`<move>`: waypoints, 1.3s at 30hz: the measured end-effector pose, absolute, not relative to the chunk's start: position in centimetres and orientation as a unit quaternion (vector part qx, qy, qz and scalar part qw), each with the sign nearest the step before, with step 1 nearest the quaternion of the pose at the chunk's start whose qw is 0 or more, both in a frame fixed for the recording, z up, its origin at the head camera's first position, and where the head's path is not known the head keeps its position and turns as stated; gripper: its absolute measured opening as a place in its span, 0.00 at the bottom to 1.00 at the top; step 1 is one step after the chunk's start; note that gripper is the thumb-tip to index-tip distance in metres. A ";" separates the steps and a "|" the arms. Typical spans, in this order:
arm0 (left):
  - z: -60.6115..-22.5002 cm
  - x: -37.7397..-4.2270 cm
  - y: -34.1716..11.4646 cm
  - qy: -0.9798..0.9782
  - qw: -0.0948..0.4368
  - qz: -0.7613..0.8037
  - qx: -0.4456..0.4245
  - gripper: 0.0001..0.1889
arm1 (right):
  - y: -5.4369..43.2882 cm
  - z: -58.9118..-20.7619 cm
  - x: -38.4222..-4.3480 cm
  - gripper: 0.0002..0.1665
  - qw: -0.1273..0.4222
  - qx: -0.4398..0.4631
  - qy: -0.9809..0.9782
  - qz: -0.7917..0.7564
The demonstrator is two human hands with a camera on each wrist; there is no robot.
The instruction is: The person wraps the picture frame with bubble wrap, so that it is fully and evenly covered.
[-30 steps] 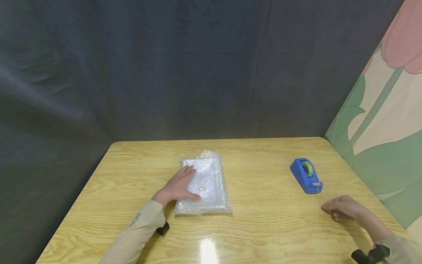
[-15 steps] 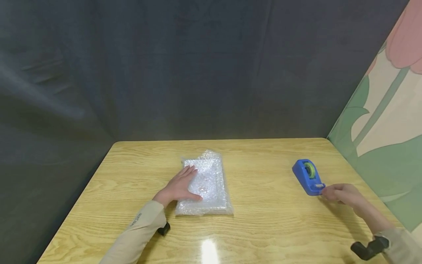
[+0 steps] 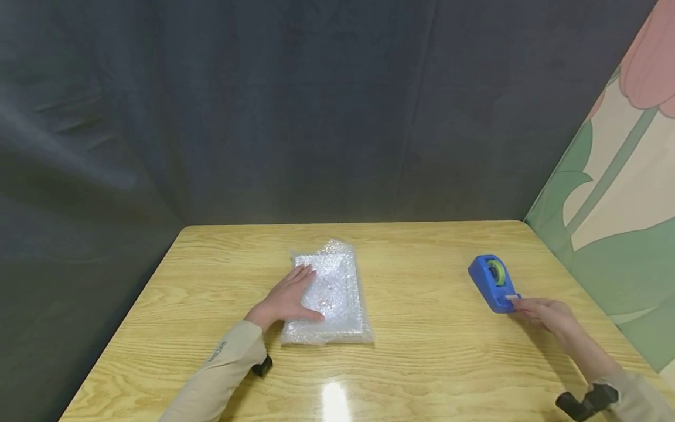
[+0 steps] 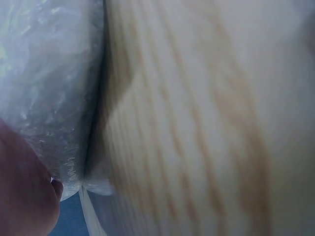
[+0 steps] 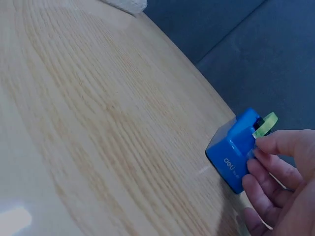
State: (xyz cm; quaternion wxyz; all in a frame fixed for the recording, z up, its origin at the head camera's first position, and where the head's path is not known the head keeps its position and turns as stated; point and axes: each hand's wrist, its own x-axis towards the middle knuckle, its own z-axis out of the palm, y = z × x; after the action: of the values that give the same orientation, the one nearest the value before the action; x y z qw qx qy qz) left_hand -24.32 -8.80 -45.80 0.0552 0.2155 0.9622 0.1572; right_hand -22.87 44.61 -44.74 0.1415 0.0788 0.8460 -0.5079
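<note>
On the left half of the table lies a flat package in clear bubble wrap (image 3: 337, 293). My left hand (image 3: 285, 302) rests on its left part, fingers spread and thumb stretched toward the near edge. In the left wrist view, the wrap (image 4: 49, 59) bulges at the side of the hand. At the right stands a blue tape dispenser (image 3: 486, 287) with a greenish roll of tape (image 3: 497, 272). My right hand (image 3: 548, 316) is at its front end. Seen from the right wrist, thumb and index finger pinch the loose tape end (image 5: 252, 154) close to the dispenser's front.
The wood-grain table (image 3: 416, 351) carries both things. A dark curtain (image 3: 343, 117) hangs behind its far edge. On the right, a panel with a painted tulip (image 3: 622, 193) stands along the side.
My right hand has moved forward and up to the dispenser's front, and its thumb and finger have closed on the tape end. The left hand stays on the package.
</note>
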 end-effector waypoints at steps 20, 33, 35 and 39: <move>-45.8 -24.4 -8.9 0.963 0.056 0.157 0.213 0.58 | 43.5 -46.1 -22.2 0.36 0.014 0.064 0.907 -0.417; -45.7 -24.3 -8.7 0.961 0.058 0.159 0.219 0.57 | 43.8 -45.9 -21.8 0.29 -0.023 0.019 0.915 -0.402; -45.8 -24.4 -8.7 0.961 0.059 0.157 0.220 0.58 | 43.3 -45.4 -21.7 0.28 -0.037 0.004 0.917 -0.397; -45.8 -24.4 -8.8 0.962 0.060 0.157 0.214 0.58 | 42.0 -43.7 -21.7 0.25 -0.041 -0.031 0.916 -0.398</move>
State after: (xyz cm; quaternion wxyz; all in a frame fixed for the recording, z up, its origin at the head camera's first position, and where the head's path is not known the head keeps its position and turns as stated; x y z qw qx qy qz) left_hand -24.37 -8.81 -45.80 0.0603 0.2143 0.9622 0.1570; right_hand -21.75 42.01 -43.72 -0.0406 -0.0309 0.9161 -0.3977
